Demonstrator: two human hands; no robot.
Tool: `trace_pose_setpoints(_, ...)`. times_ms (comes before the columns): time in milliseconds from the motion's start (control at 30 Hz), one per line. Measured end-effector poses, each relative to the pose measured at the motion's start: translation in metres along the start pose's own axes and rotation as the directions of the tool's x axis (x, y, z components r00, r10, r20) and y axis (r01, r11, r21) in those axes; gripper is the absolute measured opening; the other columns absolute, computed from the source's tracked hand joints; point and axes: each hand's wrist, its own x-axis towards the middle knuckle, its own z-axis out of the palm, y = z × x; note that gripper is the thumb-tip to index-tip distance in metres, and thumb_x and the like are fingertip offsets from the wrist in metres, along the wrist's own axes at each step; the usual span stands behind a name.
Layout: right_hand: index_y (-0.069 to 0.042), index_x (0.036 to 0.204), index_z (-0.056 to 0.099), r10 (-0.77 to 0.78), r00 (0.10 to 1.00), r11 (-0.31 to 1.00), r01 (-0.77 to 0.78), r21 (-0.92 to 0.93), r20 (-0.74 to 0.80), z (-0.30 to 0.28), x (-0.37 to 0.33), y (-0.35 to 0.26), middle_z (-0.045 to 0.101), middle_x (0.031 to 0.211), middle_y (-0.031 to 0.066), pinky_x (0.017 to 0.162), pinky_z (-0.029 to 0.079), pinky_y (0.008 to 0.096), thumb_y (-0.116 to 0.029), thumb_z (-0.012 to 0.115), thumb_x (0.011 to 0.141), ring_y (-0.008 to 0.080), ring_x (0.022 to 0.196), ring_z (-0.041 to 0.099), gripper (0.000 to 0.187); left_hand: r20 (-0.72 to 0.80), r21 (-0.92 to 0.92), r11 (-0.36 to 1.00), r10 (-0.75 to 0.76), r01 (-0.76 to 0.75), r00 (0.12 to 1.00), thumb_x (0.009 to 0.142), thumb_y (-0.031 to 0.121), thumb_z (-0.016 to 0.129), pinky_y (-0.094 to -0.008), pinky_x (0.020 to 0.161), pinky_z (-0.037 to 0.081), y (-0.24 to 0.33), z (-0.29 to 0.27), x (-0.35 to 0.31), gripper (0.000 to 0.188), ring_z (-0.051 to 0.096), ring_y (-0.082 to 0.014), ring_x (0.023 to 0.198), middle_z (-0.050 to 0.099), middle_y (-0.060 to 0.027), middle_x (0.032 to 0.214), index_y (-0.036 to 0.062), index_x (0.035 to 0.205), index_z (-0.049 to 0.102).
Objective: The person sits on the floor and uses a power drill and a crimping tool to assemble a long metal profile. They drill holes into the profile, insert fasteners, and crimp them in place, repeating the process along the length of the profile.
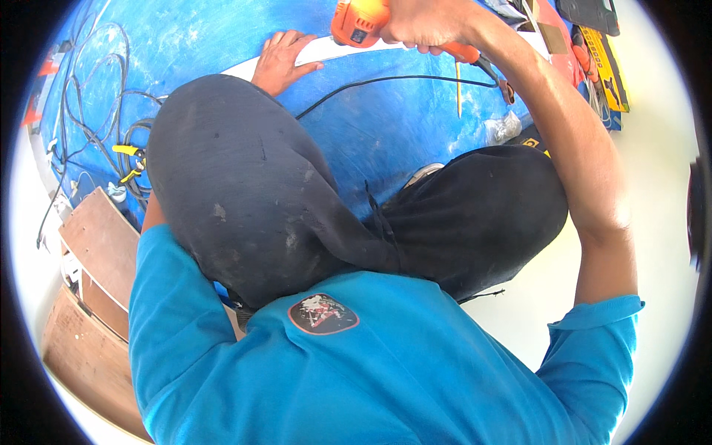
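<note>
From my end, R hand (419, 26) wraps tight round an orange power tool (359, 21), which overlaps the white strip (337, 50) in view; tip's out of frame, contact unclear. L hand (280, 61) lies across strip, fingers spread, nothing gripped. I'd press strip firmly, tool square, cord (382, 78) nearside of strip slack.

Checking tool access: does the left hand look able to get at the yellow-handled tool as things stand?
Probably yes: the yellow-handled tool lies in plain view just left of the raised knee. The left hand, resting at the white strip, would likely need to come back around that knee.
</note>
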Motion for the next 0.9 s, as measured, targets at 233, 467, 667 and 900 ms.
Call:
trace_pose_setpoints(233,0.008,0.107,0.078,-0.056,0.998,0.992,0.057,-0.112,0.013,0.001,-0.004,-0.013,0.079,0.097,0.0266,0.075,0.058,0.0483,-0.020,0.066,0.092,0.0406,0.090,0.078,0.033,-0.026,-0.010,1.000,0.021,-0.021,0.999,0.094,0.055,0.082,-0.0496,0.108,0.046,-0.001,0.004,-0.002,0.068,0.059,-0.0327,0.125,0.067,-0.0111,0.132,0.0132,0.146,0.069)
trace_pose_setpoints(467,0.005,0.116,0.078,-0.123,0.992,0.971,0.112,-0.212,-0.038,0.002,-0.016,-0.022,0.078,0.117,0.0304,0.092,0.059,0.0492,-0.023,0.068,0.094,0.0436,0.112,0.076,0.037,0.011,0.040,0.999,-0.011,0.011,1.000,0.094,0.054,0.082,-0.0482,0.106,0.047,0.002,0.001,-0.001,0.067,0.061,-0.0323,0.125,0.068,-0.0108,0.134,0.0140,0.146,0.070)
trace_pose_setpoints(667,0.004,0.089,0.076,0.037,0.999,0.995,-0.035,-0.093,0.027,-0.007,-0.014,-0.028,0.070,0.071,0.0116,0.050,0.048,0.0422,-0.014,0.060,0.089,0.0239,0.058,0.065,0.024,-0.052,0.031,0.999,0.026,-0.024,0.998,0.094,0.055,0.082,-0.0470,0.106,0.047,0.005,-0.002,0.002,0.066,0.061,-0.0312,0.124,0.069,-0.0090,0.133,0.0153,0.145,0.071)
trace_pose_setpoints(900,0.002,0.086,0.074,-0.041,0.998,0.999,0.039,0.027,0.058,-0.011,0.002,-0.015,0.071,0.075,0.0093,0.056,0.054,0.0380,-0.015,0.063,0.089,0.0218,0.063,0.068,0.021,-0.060,0.003,0.999,0.047,-0.047,0.997,0.091,0.048,0.083,-0.0480,0.102,0.048,0.005,-0.006,0.003,0.063,0.061,-0.0335,0.120,0.067,-0.0116,0.128,0.0117,0.142,0.070)
